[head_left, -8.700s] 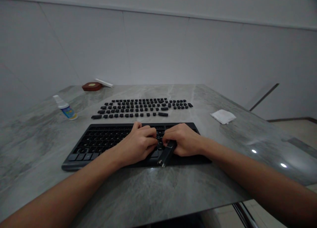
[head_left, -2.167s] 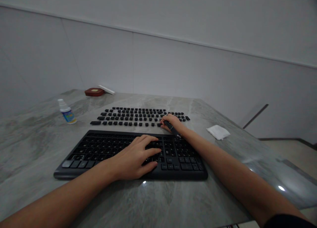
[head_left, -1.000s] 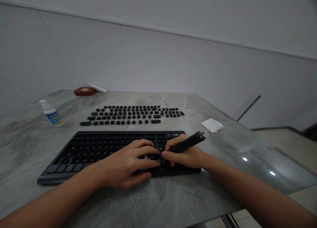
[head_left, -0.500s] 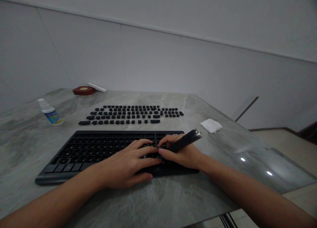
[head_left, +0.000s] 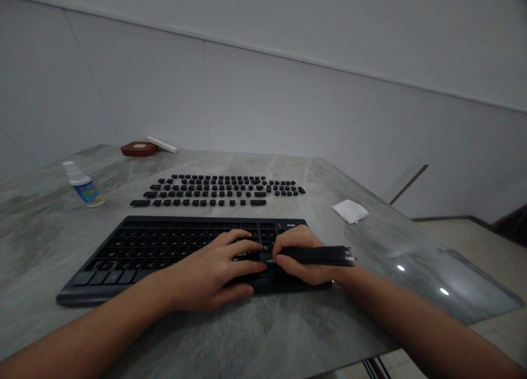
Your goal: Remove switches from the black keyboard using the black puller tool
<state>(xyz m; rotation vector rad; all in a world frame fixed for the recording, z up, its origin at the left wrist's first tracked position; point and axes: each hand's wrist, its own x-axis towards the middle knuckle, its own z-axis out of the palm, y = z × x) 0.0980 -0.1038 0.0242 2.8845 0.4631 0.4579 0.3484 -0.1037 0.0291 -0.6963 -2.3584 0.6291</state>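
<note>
Now, right fingers (head_left: 284, 242): pinching a black tool (head_left: 315, 254), held nearly level above the right part of the keyboard (head_left: 164, 242); its working tip is hidden.
Left fingers (head_left: 242, 247): spread, resting on the board just left of the right ones.
Bare sockets (head_left: 140, 242): left of and beyond the left fingers, filling most of what shows.
Front keys (head_left: 112, 277): in place, well left of the left fingers; what remains beneath the right fingers cannot be told.
Loose caps (head_left: 212, 202): beyond both sets of fingers, rowed on the desk (head_left: 263, 335); most appear off, I judge.
White cloth (head_left: 349, 210): beyond the right fingers, rightward.
</note>
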